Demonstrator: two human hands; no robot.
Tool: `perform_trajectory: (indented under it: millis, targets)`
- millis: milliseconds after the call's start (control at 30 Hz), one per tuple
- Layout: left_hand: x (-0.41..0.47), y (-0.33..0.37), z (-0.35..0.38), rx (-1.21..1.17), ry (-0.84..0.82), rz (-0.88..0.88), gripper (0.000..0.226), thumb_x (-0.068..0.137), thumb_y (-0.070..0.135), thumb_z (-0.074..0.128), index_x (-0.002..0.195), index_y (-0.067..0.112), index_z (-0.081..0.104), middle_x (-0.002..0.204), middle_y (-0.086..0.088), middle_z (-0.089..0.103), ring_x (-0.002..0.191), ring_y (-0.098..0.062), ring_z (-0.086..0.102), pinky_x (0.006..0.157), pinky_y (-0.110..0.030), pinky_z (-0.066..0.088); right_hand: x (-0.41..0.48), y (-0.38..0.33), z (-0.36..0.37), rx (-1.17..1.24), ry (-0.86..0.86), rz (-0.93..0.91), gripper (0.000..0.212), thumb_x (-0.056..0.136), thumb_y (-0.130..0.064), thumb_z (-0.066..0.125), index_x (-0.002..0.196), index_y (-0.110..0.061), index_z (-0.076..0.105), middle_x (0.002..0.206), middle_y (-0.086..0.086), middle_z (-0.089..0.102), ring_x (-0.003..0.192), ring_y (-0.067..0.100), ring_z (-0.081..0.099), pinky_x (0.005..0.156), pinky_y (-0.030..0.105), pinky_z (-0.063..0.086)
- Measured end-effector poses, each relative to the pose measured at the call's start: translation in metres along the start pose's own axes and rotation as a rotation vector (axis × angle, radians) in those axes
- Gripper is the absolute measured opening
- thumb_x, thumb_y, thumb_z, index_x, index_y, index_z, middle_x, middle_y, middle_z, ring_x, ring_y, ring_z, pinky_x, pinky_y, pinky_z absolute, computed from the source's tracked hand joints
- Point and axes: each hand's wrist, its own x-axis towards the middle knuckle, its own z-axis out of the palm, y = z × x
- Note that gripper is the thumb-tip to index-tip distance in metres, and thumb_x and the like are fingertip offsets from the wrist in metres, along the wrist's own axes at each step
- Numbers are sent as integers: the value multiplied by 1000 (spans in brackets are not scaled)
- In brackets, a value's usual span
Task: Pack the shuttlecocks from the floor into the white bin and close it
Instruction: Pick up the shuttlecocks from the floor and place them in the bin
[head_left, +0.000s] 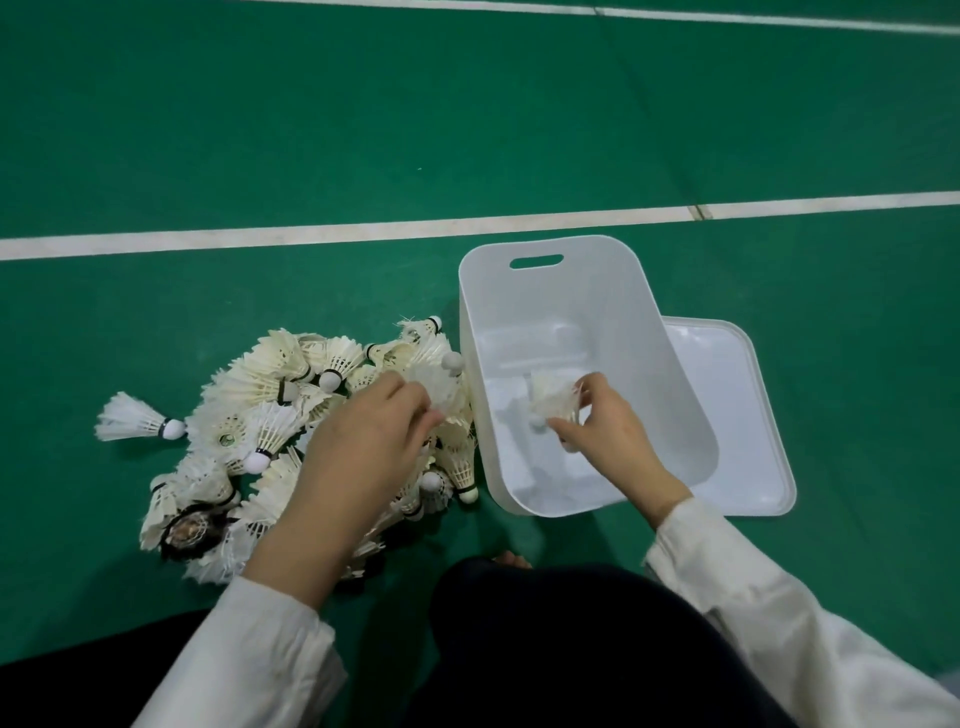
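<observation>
A heap of white feather shuttlecocks (270, 415) lies on the green floor left of the white bin (524, 291). The bin stands open, and its inside shows bare white walls and floor. My left hand (363, 447) is over the right side of the heap and grips a blurred shuttlecock (436, 379) near the bin's left wall. My right hand (608, 431) is inside the bin and pinches a shuttlecock (548, 402) above the bin's floor. The white lid (727, 415) lies flat on the floor, right of the bin and partly behind it.
One shuttlecock (135, 418) lies apart at the heap's left edge. A white court line (311, 234) runs across the floor behind the bin. My dark-trousered knees (571, 649) fill the bottom of the view, close to the heap and bin.
</observation>
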Motion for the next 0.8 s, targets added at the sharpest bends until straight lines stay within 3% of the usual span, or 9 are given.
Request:
perform_trajectory:
  millis: [100, 200, 267, 333, 400, 500, 633, 700, 800]
  targets:
    - [-2, -2, 5, 26, 3, 49, 22, 92, 37, 48, 89, 19, 59, 86, 7, 53, 66, -12, 47, 47, -20, 25, 8, 6, 20, -19, -118, 37, 37, 77, -27, 69, 100, -15, 43, 100, 8, 60, 76, 26, 64, 71, 39, 51]
    - [-3, -3, 9, 44, 26, 60, 19, 90, 35, 54, 84, 19, 61, 82, 6, 55, 65, -15, 50, 45, -21, 26, 14, 5, 27, -75, -223, 60, 46, 78, -24, 69, 114, -15, 41, 115, 11, 53, 87, 29, 61, 76, 37, 49]
    - [-3, -4, 10, 48, 37, 47, 18, 88, 34, 56, 82, 18, 61, 78, 5, 55, 65, -16, 52, 43, -22, 27, 12, -5, 22, -56, -183, 40, 54, 81, -22, 66, 126, -16, 37, 126, 8, 42, 92, 27, 58, 77, 29, 43]
    - [-1, -6, 11, 50, 49, 54, 18, 88, 34, 56, 80, 18, 61, 77, 5, 55, 63, -15, 50, 43, -19, 24, 0, -23, 10, 20, -52, -54, 49, 84, -20, 62, 128, -19, 39, 129, 1, 39, 87, 20, 59, 77, 27, 43]
    - [1, -6, 12, 44, 49, 99, 20, 89, 34, 53, 80, 17, 60, 76, 5, 54, 61, -13, 47, 46, -22, 27, -19, -45, -3, 97, 31, -268, 40, 87, -14, 59, 123, -22, 45, 126, -7, 41, 80, 9, 58, 78, 23, 45]
    - [1, 3, 13, 5, 37, 201, 28, 90, 37, 46, 80, 15, 59, 76, 3, 54, 62, -15, 50, 49, -27, 38, -46, -75, -9, 93, -97, -582, 40, 86, -8, 58, 121, -25, 47, 126, -13, 43, 80, -1, 54, 74, 9, 39]
    - [-2, 9, 10, -24, -28, 283, 34, 89, 39, 37, 88, 15, 61, 83, 2, 56, 68, -18, 55, 52, -32, 45, -44, -82, 2, -45, -245, -521, 19, 86, -9, 57, 102, -18, 57, 98, -3, 61, 86, 14, 55, 78, 31, 47]
    - [-1, 6, 1, -105, -50, 215, 25, 90, 37, 41, 101, 22, 58, 105, 13, 54, 78, -10, 58, 60, -25, 48, -37, -79, 0, -67, -152, -514, 3, 86, -11, 59, 88, -13, 61, 89, 0, 61, 79, 13, 51, 74, 29, 43]
    - [3, -14, -11, -172, -6, -19, 31, 90, 36, 41, 118, 26, 50, 116, 20, 41, 83, -3, 57, 71, -24, 49, -24, -67, -11, -53, 55, -398, 10, 88, -16, 59, 79, -15, 55, 83, -1, 57, 74, 14, 50, 68, 26, 37]
